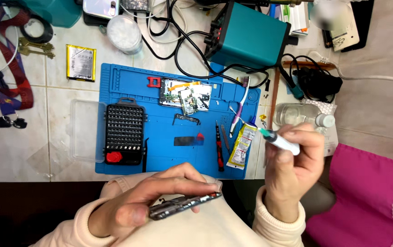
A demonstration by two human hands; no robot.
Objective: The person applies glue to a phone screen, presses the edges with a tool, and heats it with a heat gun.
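The left hand point(137, 201) has its fingers point(192, 176) closed around a dark, thin phone frame point(185, 206), seen edge-on with a small red part at its far tip, held low over the person's cream-coloured lap, in front of the near edge of the bench point(59, 91). The right hand point(294, 169) is raised to the right of it, its fingers point(304, 132) pinched shut on a small white syringe-shaped tube with a teal tip point(281, 142), the tip pointing up and left. On the pale tiled bench lies a blue rectangular silicone work mat point(169, 155). On the mat, at its left, stands a black tray of screwdriver bits with a red round knob point(123, 133); near the mat's top sits an opened circuit board with a silver shield point(187, 97); towards its right lie a red-and-black screwdriver point(219, 146), a white and pink toothbrush point(239, 104) and a yellow squeeze tube of glue with a printed label point(241, 145), just left of the right hand. Left of the mat's upper corner rests a flat rectangular battery with a yellow border and a grey label point(81, 62). Behind the mat stands a teal box-shaped station point(246, 34) with black cables. A clear plastic bottle with a white cap point(301, 115) lies on its side just behind the right hand.
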